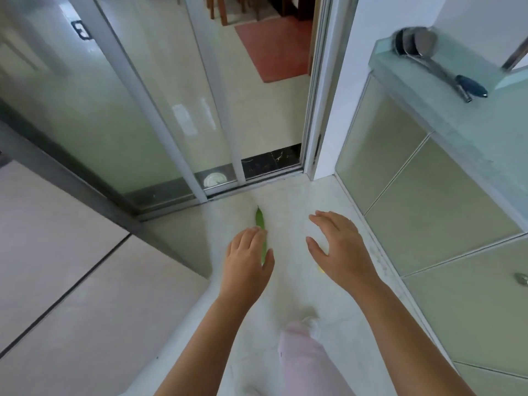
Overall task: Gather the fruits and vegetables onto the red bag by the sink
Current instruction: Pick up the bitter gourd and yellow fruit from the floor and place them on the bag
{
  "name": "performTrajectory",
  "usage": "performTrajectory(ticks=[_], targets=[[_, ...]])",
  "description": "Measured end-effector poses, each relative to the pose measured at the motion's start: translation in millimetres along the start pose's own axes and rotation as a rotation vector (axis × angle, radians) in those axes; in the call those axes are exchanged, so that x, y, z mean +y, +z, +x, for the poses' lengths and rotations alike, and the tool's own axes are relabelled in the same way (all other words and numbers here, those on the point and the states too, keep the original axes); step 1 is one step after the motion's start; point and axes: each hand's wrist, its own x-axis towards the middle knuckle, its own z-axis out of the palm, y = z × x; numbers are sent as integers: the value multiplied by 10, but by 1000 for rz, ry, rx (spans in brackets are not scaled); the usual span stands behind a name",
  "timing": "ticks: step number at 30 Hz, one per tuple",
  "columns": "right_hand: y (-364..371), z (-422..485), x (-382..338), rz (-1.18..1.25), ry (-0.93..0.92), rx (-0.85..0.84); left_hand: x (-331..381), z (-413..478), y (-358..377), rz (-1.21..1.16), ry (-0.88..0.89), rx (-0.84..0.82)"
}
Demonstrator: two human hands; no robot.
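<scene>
My left hand is wrapped around a long green pepper near the glass sliding door, low over the floor. Right of the pepper, my right hand is open and holds nothing.

My left hand covers the lower part of the green pepper, so I cannot tell if my fingers are holding it or just over it. A small yellow thing peeks out under my right hand; I cannot tell what it is. The ladle on the counter is blurry.
</scene>
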Motion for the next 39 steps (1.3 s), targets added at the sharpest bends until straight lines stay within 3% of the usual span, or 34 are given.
performTrajectory(ticks=[9,18,25,35,39], targets=[[469,867,1157,-12,123,8,-208,1160,1007,-12,-12,-137],[1972,1088,2260,-18,204,15,-1151,1745,2660,-39,7,-231],[3435,743,3454,-54,204,-144,-2209,1625,4290,9,-7,-381],[4693,231,5024,-119,279,-326,-3285,1778,6023,29,-171,-469],[5074,18,5383,-122,288,-357,-3673,1835,6409,215,89,-522]])
